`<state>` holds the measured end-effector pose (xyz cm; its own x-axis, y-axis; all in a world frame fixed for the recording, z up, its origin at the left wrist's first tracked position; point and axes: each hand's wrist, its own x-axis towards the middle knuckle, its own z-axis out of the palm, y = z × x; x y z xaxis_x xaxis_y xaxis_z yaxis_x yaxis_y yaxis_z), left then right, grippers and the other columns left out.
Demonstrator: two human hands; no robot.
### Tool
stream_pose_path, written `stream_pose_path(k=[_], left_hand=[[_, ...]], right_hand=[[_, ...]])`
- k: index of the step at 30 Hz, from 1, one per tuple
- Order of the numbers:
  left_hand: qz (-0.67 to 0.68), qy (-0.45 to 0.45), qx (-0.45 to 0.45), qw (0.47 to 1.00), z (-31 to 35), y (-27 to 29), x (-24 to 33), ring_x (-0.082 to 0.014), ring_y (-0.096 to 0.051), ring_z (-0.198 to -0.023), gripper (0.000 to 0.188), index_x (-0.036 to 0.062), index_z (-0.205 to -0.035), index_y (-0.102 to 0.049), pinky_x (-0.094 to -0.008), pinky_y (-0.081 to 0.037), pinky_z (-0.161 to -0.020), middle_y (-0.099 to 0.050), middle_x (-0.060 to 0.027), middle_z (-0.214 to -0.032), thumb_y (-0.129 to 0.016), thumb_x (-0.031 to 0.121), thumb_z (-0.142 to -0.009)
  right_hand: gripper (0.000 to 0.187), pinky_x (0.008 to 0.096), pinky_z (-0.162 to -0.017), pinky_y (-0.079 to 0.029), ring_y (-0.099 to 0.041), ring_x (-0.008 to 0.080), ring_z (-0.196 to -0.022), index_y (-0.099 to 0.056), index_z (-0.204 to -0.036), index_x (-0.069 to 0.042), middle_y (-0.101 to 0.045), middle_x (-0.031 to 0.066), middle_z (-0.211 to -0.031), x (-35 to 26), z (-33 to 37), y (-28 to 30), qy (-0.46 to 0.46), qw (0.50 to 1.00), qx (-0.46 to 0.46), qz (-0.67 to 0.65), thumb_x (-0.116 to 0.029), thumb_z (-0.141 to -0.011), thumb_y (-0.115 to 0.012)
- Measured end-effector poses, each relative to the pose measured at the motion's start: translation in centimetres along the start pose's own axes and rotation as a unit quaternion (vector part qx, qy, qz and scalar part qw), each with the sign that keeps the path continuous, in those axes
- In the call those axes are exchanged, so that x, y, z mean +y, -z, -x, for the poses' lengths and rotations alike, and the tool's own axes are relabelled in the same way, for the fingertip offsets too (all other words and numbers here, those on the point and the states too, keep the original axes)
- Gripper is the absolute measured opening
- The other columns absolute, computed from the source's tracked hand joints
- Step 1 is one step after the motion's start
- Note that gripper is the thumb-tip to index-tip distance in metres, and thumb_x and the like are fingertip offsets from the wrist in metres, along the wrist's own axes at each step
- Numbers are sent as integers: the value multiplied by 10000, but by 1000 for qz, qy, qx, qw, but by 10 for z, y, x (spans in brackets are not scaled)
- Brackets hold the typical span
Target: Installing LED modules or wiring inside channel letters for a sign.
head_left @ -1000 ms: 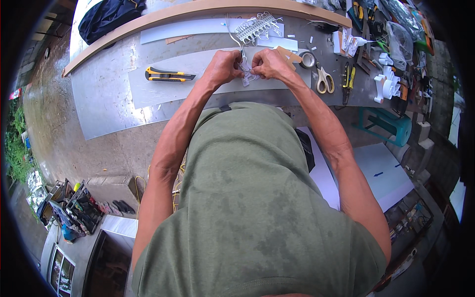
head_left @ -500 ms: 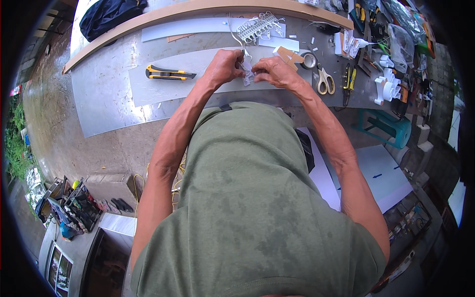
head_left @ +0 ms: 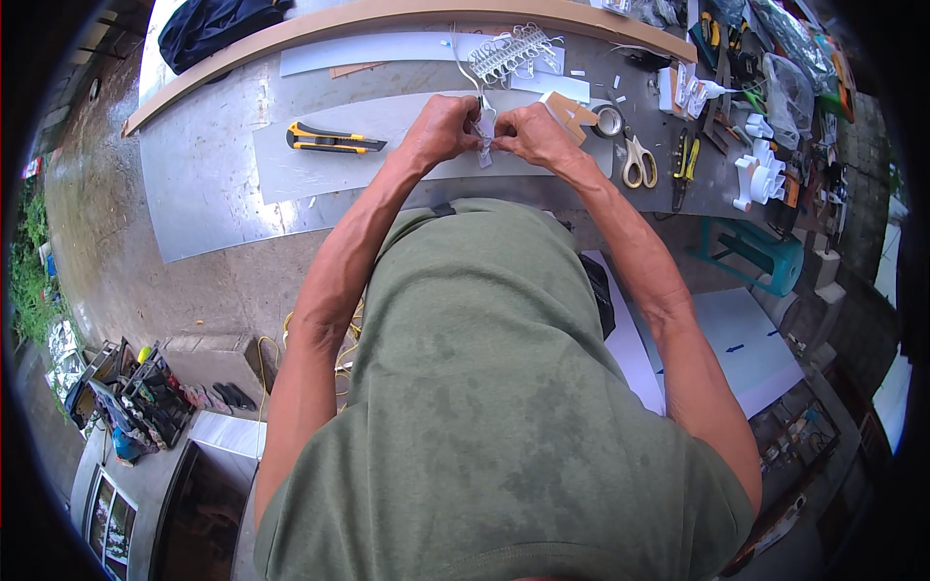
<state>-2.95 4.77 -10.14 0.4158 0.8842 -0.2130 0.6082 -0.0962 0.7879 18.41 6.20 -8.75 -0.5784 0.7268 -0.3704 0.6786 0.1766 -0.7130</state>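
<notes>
My left hand and my right hand meet over the metal table, their fingers pinched on opposite sides of a small translucent whitish piece. Its exact kind cannot be made out. A thin pale wire runs from above my left fingers toward a bundle of white strip modules lying farther back. Under both hands lies a long grey sheet. A yellow-and-black utility knife rests on it, left of my left hand. Cut brown cardboard sits just beyond my right hand.
To the right lie a tape roll, scissors and yellow-handled pliers. White cut shapes and mixed tools crowd the table's right end. A long brown strip spans the back. A teal stool stands below the right side.
My right fingers have closed in on the small translucent piece, where they were more spread before. My left hand stays nearly in place. The whole view has shifted very slightly.
</notes>
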Motion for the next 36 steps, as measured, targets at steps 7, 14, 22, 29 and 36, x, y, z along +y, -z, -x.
stream_pose_path(k=[7,14,22,29,36], left_hand=[[-6,-2,3,1000,1,-1,-2,-267,-729,-758,372,-29,-940,-687,-375,-565,-695,-726,-168,-811,-901,92,-661],[-15,-17,8,1000,0,-1,-1,-280,-729,-763,376,-28,-932,-685,-384,-564,-697,-725,-171,-814,-904,114,-662],[-3,-13,10,1000,0,-2,-2,-268,-723,-753,393,-27,-934,-680,-380,-563,-696,-720,-165,-805,-911,107,-646],[23,-7,11,1000,0,0,0,-341,-709,-756,385,-26,-874,-668,-405,-547,-681,-706,-189,-801,-912,120,-614],[-1,9,-1,1000,0,2,2,-250,-696,-731,376,-34,-941,-685,-363,-550,-696,-710,-148,-796,-904,80,-658]], right_hand=[[213,450,-734,-561,-728,375,-781,-762,-941,8,-719,243,-813,-13,-2,-1,-37,998,11,39,-145,-796,-794],[213,397,-669,-556,-717,278,-691,-750,-887,35,-736,180,-759,-4,-3,-4,-26,999,17,43,-162,-823,-801],[228,454,-761,-557,-730,370,-793,-772,-988,13,-722,260,-844,-5,-3,6,-15,1000,-7,10,-159,-840,-751],[243,427,-770,-568,-739,326,-798,-778,-993,5,-751,206,-849,0,-4,16,-32,997,-72,-20,-140,-825,-678],[214,380,-703,-565,-721,250,-741,-750,-967,24,-750,153,-816,10,2,11,31,998,-46,-34,-99,-806,-681]])
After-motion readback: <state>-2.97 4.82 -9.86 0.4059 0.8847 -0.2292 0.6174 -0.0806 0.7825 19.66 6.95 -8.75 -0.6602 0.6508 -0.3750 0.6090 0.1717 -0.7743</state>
